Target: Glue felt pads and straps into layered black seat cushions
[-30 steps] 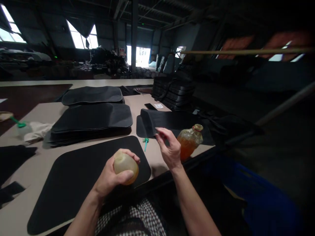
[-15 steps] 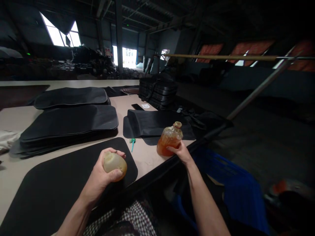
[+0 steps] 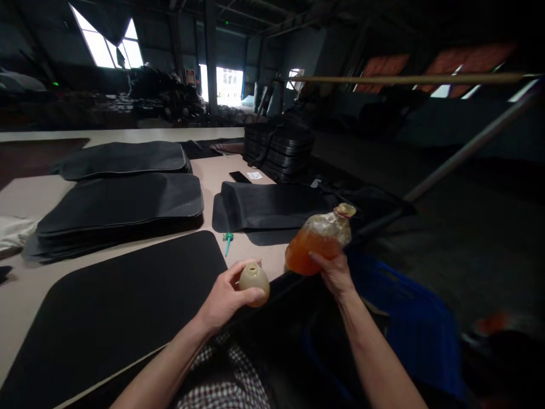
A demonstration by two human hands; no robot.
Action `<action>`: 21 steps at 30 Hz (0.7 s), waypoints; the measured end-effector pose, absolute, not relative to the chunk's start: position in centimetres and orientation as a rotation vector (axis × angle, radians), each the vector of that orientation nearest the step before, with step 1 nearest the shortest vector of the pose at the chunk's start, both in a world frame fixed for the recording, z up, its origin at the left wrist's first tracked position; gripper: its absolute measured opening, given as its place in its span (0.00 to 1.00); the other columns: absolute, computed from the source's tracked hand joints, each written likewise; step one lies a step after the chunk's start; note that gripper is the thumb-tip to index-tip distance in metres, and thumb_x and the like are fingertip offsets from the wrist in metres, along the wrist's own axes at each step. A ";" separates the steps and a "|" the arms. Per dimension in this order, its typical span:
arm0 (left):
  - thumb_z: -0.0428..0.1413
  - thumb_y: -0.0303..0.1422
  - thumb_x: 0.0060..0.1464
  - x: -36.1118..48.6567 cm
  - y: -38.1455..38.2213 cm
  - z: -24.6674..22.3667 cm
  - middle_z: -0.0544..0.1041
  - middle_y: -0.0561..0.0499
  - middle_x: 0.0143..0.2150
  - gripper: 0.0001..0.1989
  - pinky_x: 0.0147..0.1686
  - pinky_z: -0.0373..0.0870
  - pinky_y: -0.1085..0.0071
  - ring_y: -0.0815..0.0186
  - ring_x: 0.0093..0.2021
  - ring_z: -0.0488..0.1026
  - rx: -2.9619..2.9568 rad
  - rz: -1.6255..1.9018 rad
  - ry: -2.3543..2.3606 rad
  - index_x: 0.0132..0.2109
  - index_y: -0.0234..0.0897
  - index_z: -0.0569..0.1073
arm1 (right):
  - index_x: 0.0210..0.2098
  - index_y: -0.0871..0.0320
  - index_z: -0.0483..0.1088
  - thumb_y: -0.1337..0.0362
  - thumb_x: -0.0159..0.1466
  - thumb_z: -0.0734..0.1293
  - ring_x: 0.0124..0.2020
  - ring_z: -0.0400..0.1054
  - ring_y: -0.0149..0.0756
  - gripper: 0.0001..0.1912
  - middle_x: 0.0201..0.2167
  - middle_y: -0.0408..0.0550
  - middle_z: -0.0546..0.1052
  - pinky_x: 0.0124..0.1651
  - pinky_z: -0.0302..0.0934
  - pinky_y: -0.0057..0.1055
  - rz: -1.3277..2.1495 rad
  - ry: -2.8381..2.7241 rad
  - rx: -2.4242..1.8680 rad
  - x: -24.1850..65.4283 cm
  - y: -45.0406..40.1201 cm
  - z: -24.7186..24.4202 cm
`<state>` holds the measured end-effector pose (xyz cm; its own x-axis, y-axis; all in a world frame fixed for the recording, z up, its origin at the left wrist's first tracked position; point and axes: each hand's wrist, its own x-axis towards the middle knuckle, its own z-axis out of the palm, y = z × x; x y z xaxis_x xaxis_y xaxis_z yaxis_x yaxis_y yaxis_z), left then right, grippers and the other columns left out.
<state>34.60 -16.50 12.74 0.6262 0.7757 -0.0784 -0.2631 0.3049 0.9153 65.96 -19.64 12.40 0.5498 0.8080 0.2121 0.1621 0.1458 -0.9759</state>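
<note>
My left hand [image 3: 225,295] is wrapped round a small, cloudy squeeze bottle [image 3: 254,284], whose open neck faces up towards me. Amber liquid shows low in it. My right hand [image 3: 334,270] grips a larger clear bottle [image 3: 319,244] that is partly filled with orange-brown liquid. This bottle leans to the right, its open mouth raised above the table edge. Between the stacks and my left hand lies a small green nozzle cap [image 3: 228,241] with a thin pointed tip. Beside my left arm, a black rounded sheet [image 3: 123,307] lies flat on the table.
Stacks of black sheets [image 3: 123,201] stand on the left of the beige table [image 3: 213,170]. More black pieces [image 3: 272,207] lie ahead, with a phone [image 3: 239,177] and a white label [image 3: 254,175] behind. A blue crate [image 3: 421,324] sits below the table edge at right.
The larger bottle has risen off the table and tipped to the right in my right hand. My left hand has moved right with the small bottle, turning it more upright.
</note>
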 end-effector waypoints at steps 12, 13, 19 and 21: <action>0.74 0.38 0.45 42.0 -17.4 13.8 0.73 0.44 0.61 0.31 0.57 0.71 0.59 0.55 0.57 0.73 1.221 0.618 0.375 0.55 0.41 0.71 | 0.57 0.52 0.70 0.56 0.56 0.78 0.48 0.75 0.48 0.31 0.50 0.51 0.78 0.54 0.70 0.43 0.158 -1.513 -1.919 69.5 -31.7 22.8; 0.73 0.39 0.45 42.4 -17.4 13.8 0.72 0.44 0.61 0.30 0.58 0.70 0.59 0.54 0.58 0.72 1.274 0.633 0.374 0.54 0.41 0.73 | 0.56 0.52 0.70 0.56 0.58 0.76 0.49 0.74 0.48 0.28 0.50 0.51 0.78 0.55 0.68 0.44 0.069 -1.593 -1.942 69.8 -32.0 23.1; 0.72 0.42 0.47 44.1 -17.3 13.8 0.70 0.45 0.55 0.26 0.61 0.65 0.58 0.53 0.60 0.68 1.500 0.670 0.349 0.53 0.43 0.77 | 0.55 0.50 0.69 0.61 0.66 0.68 0.48 0.71 0.46 0.18 0.47 0.49 0.78 0.55 0.60 0.44 -0.231 -1.949 -1.955 70.0 -32.2 25.2; 0.72 0.42 0.47 44.5 -17.4 13.7 0.71 0.46 0.54 0.27 0.61 0.65 0.58 0.54 0.58 0.69 1.498 0.660 0.327 0.54 0.43 0.78 | 0.55 0.51 0.68 0.63 0.66 0.66 0.48 0.71 0.46 0.18 0.47 0.49 0.78 0.56 0.59 0.45 -0.265 -2.009 -1.955 70.1 -32.1 25.5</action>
